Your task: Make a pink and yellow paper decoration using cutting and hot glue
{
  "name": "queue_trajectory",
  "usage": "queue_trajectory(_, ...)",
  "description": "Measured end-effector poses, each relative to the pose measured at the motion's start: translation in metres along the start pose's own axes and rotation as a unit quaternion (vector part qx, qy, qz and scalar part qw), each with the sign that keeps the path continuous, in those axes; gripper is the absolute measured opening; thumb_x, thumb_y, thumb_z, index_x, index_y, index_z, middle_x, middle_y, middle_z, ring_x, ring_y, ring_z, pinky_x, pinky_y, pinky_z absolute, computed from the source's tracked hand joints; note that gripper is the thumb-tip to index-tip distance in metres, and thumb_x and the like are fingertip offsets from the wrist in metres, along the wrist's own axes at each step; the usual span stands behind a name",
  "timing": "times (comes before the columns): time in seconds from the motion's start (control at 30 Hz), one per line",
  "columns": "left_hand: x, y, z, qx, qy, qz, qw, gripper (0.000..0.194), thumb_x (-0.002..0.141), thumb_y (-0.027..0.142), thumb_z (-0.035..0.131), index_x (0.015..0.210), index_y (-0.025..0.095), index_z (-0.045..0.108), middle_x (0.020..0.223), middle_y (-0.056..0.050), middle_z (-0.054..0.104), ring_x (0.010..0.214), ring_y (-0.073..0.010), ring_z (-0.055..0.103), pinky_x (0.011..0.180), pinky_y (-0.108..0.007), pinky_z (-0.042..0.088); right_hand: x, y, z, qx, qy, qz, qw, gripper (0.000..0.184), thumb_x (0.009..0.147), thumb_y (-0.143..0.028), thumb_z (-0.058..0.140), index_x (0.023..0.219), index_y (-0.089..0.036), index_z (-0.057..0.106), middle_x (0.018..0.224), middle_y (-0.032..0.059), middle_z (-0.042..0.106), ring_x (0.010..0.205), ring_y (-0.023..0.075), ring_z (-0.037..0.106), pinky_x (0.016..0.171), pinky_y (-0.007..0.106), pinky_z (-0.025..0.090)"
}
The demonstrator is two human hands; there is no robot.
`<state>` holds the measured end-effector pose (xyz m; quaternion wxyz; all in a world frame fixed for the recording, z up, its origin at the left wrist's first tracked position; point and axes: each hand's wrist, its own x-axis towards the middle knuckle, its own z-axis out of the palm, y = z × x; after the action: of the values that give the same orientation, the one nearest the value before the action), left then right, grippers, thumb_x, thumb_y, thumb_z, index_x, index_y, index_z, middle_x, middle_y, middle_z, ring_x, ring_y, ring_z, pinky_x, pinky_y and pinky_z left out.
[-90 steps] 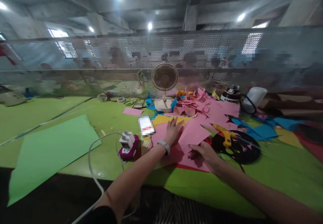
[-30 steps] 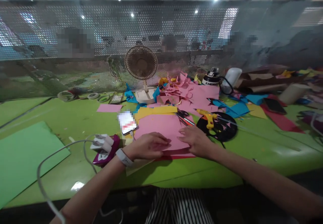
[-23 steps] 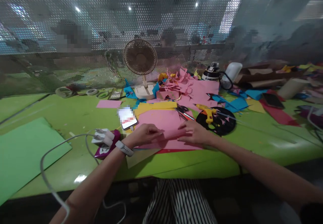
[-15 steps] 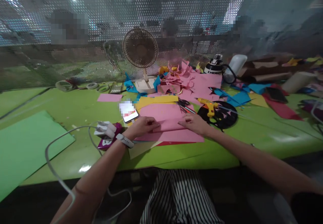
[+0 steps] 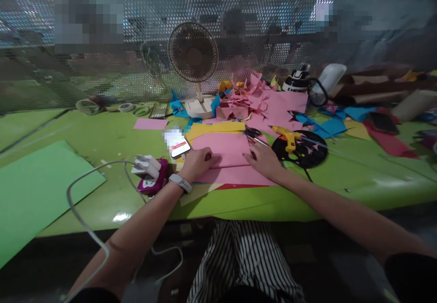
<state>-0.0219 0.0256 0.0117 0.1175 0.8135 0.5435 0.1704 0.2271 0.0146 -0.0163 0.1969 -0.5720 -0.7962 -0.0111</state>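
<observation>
A pink sheet of paper (image 5: 227, 150) lies in front of me, with a straight fold line across it. My left hand (image 5: 198, 164), with a pale watch on its wrist, has curled fingers and a thumb gripping the left end of the fold. At the right end, my right hand (image 5: 265, 161) has bent fingers closed on the same sheet. More pink paper (image 5: 235, 176) shows on the near side of the fold. Red and cream sheets stick out below it. Scissors (image 5: 252, 132) lie just beyond my right hand.
A yellow glue gun (image 5: 288, 139) rests on a black round tray (image 5: 319, 155) at right. Left are a lit phone (image 5: 179, 147), a purple power block (image 5: 155, 180) with white plugs and cable, and a green sheet (image 5: 44, 189). Behind stand a fan (image 5: 193, 52) and pink paper scraps (image 5: 256, 98).
The raised pink fold between my hands now lies flatter. My right hand has turned a little, its fingers lower on the paper. The whole view has shifted slightly.
</observation>
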Motion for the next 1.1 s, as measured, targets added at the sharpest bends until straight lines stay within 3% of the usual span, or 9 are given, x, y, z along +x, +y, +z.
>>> queue_trajectory(0.3, -0.001, -0.001, 0.006, 0.032, 0.018, -0.024, 0.999, 0.036, 0.086, 0.053, 0.044, 0.078, 0.019, 0.054, 0.061, -0.002, 0.058, 0.053, -0.0157, 0.051, 0.049, -0.025, 0.025, 0.0, -0.004, -0.001, -0.031, 0.003, 0.017, 0.999, 0.023, 0.089, -0.039, 0.046, 0.078, -0.02, 0.054, 0.088, 0.0072, 0.06, 0.079, 0.021, 0.055, 0.065, 0.03, 0.036)
queue_trajectory(0.77, 0.003, 0.0, 0.006, 0.07, 0.017, -0.046, 0.996, 0.038, 0.087, 0.053, 0.043, 0.085, 0.018, 0.058, 0.063, -0.005, 0.062, 0.059, -0.0202, 0.058, 0.055, -0.027, 0.033, 0.001, -0.01, -0.003, -0.056, -0.006, 0.051, 0.997, 0.026, 0.09, -0.042, 0.045, 0.08, -0.02, 0.055, 0.095, 0.007, 0.061, 0.079, 0.0212, 0.059, 0.057, 0.029, 0.036)
queue_trajectory(0.9, 0.0, 0.006, -0.001, 0.079, 0.034, -0.045, 0.995, 0.032, 0.089, 0.046, 0.044, 0.097, 0.018, 0.058, 0.072, -0.006, 0.066, 0.071, -0.022, 0.061, 0.068, -0.031, 0.04, 0.001, -0.01, -0.002, -0.059, -0.004, 0.052, 0.997, 0.026, 0.089, -0.043, 0.045, 0.082, -0.02, 0.056, 0.097, 0.0078, 0.062, 0.081, 0.0218, 0.059, 0.058, 0.03, 0.037)
queue_trajectory(0.97, -0.003, 0.013, -0.003, 0.088, 0.063, -0.015, 0.994, 0.033, 0.092, 0.04, 0.039, 0.111, 0.019, 0.054, 0.095, -0.009, 0.067, 0.094, -0.0241, 0.059, 0.087, -0.038, 0.038, 0.001, -0.011, -0.002, -0.058, -0.003, 0.053, 0.997, 0.026, 0.089, -0.042, 0.045, 0.083, -0.02, 0.056, 0.099, 0.0085, 0.062, 0.082, 0.0218, 0.059, 0.058, 0.03, 0.038)
queue_trajectory(1.0, -0.006, 0.018, -0.003, 0.096, 0.082, 0.047, 0.991, 0.034, 0.095, 0.037, 0.034, 0.117, 0.019, 0.052, 0.109, -0.01, 0.064, 0.105, -0.0242, 0.055, 0.095, -0.041, 0.032, 0.001, -0.011, -0.002, -0.058, -0.002, 0.054, 0.997, 0.025, 0.089, -0.042, 0.045, 0.083, -0.02, 0.056, 0.099, 0.0088, 0.062, 0.083, 0.0218, 0.059, 0.059, 0.029, 0.038)
queue_trajectory(1.07, -0.011, 0.027, 0.001, 0.093, 0.032, 0.21, 0.973, 0.038, 0.096, 0.037, 0.031, 0.13, 0.023, 0.043, 0.131, -0.007, 0.052, 0.124, -0.0215, 0.042, 0.108, -0.041, 0.019, 0.001, -0.011, -0.002, -0.055, -0.001, 0.053, 0.997, 0.024, 0.089, -0.04, 0.046, 0.084, -0.019, 0.056, 0.099, 0.0087, 0.062, 0.083, 0.0216, 0.059, 0.059, 0.029, 0.038)
queue_trajectory(1.1, -0.013, 0.031, 0.004, 0.096, -0.003, 0.256, 0.962, 0.046, 0.095, 0.042, 0.031, 0.137, 0.022, 0.034, 0.142, -0.007, 0.041, 0.132, -0.0214, 0.032, 0.11, -0.041, 0.014, 0.001, -0.011, -0.002, -0.052, -0.001, 0.052, 0.997, 0.023, 0.089, -0.039, 0.046, 0.084, -0.02, 0.056, 0.098, 0.0084, 0.062, 0.083, 0.0214, 0.059, 0.059, 0.029, 0.037)
